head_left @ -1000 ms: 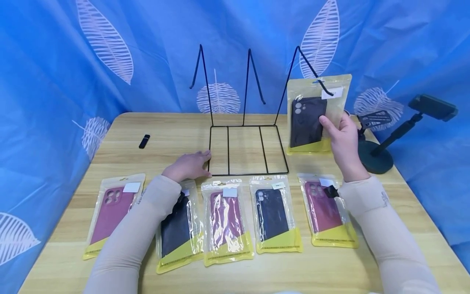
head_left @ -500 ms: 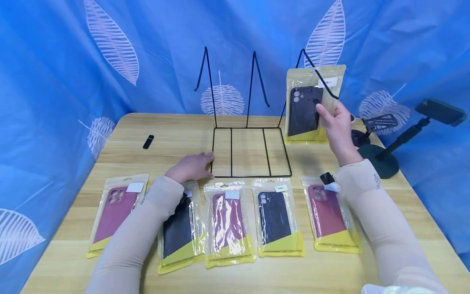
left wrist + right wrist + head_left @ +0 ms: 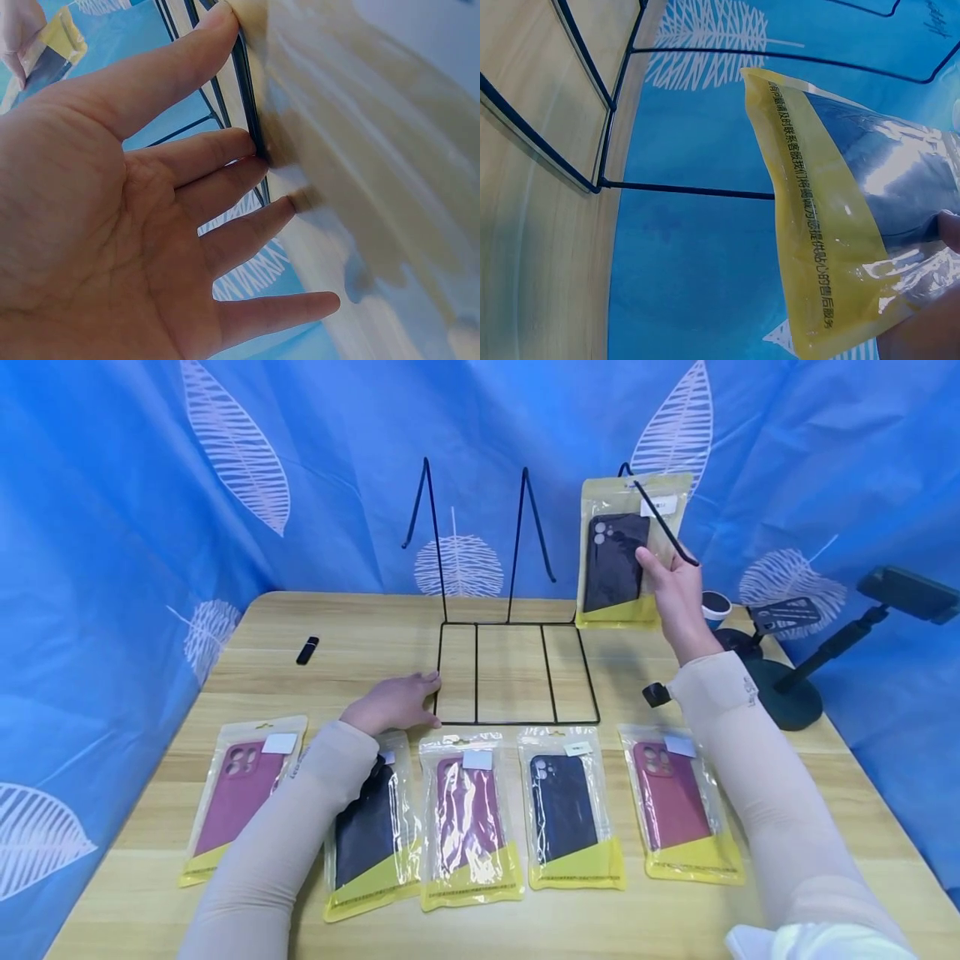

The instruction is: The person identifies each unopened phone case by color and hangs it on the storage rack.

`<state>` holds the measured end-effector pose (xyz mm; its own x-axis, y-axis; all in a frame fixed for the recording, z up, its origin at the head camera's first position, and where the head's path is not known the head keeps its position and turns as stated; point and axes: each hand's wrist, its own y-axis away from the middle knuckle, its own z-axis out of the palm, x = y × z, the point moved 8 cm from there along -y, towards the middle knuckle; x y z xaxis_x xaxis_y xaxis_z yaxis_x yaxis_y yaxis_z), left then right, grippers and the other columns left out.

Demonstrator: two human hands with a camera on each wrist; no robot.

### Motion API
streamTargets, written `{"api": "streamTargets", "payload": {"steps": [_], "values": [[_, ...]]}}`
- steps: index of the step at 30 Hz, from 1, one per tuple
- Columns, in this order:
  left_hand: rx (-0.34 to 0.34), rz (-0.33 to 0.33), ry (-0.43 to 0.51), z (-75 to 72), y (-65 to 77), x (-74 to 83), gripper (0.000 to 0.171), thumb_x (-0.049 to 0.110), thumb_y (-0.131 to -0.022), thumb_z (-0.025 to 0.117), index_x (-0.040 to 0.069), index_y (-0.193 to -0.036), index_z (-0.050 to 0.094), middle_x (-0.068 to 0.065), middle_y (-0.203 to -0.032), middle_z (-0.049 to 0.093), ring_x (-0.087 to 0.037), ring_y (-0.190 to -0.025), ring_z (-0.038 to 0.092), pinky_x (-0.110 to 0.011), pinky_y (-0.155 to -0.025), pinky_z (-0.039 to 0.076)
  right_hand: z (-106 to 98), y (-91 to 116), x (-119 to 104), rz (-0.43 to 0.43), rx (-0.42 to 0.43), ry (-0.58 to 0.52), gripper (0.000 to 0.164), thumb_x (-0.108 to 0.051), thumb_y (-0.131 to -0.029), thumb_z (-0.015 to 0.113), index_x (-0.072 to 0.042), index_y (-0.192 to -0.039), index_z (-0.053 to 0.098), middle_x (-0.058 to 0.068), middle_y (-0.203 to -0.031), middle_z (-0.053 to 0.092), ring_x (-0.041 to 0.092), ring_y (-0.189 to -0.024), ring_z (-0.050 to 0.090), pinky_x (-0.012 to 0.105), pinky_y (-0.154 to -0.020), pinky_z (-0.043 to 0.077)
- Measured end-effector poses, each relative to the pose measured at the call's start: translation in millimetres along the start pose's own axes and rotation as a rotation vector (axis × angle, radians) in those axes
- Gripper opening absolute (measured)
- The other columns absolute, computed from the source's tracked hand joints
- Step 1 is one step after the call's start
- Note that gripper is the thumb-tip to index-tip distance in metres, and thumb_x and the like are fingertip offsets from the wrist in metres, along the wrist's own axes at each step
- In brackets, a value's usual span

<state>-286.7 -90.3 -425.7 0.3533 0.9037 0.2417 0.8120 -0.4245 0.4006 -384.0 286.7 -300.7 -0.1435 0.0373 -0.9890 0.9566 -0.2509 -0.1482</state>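
Observation:
In the head view my right hand [image 3: 675, 597] grips a clear-and-yellow bagged black phone case [image 3: 617, 560], thumb on its front. The bag hangs upright at the rack's right hook [image 3: 660, 518], whose wire emerges at the bag's top hole and runs down across its front. The right wrist view shows the bag's yellow lower end [image 3: 802, 225] above the table. My left hand [image 3: 397, 702] rests at the left side of the black wire rack's base [image 3: 517, 723]. Its fingers [image 3: 217, 157] are extended, the tips against the wire in the left wrist view.
Along the front lie bagged phone cases: plum ones at left [image 3: 236, 793], middle [image 3: 468, 818] and right [image 3: 675, 802], dark ones between [image 3: 367, 835] [image 3: 566, 810]. A small black stick [image 3: 307, 650] lies back left. Phone stands [image 3: 795, 693] and a cup [image 3: 715, 607] stand right.
My right hand has moved the bagged black case up and back along the right hook. My left hand stays at the rack's base. The view has shifted slightly.

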Motion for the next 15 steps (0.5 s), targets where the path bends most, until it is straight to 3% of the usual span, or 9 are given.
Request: {"api": "streamTargets", "payload": {"steps": [6, 11, 15], "values": [[0.002, -0.006, -0.001, 1.0, -1.4, 0.0, 0.084, 0.043, -0.092, 0.067, 0.009, -0.157, 0.025, -0.009, -0.165, 0.018, -0.037, -0.150, 0.022, -0.054, -0.121, 0.025, 5.8, -12.6, 6.9, 0.051, 0.007, -0.012, 0.023, -0.035, -0.090, 0.073, -0.018, -0.099, 0.061, -0.007, -0.098, 0.055, 0.008, -0.102, 0.049, 0.017, -0.089, 0.039], [-0.006, -0.008, 0.021, 1.6, -1.1, 1.2, 0.084, 0.042, -0.092, 0.067, 0.010, -0.157, 0.025, -0.009, -0.165, 0.017, -0.038, -0.151, 0.021, -0.054, -0.121, 0.024, 7.7, -19.0, 15.0, 0.092, -0.018, 0.027, 0.031, -0.041, -0.090, 0.071, -0.021, -0.111, 0.061, -0.008, -0.113, 0.054, 0.009, -0.115, 0.046, 0.022, -0.103, 0.035], [0.001, -0.013, 0.037, 0.2, -2.0, 0.8, 0.083, 0.042, -0.092, 0.067, 0.010, -0.157, 0.025, -0.009, -0.165, 0.017, -0.037, -0.151, 0.021, -0.054, -0.121, 0.024, -1.3, -23.4, 22.2, 0.101, -0.024, 0.169, 0.041, -0.051, -0.090, 0.067, -0.019, -0.115, 0.060, -0.007, -0.103, 0.052, 0.010, -0.099, 0.045, 0.026, -0.089, 0.036]]}}
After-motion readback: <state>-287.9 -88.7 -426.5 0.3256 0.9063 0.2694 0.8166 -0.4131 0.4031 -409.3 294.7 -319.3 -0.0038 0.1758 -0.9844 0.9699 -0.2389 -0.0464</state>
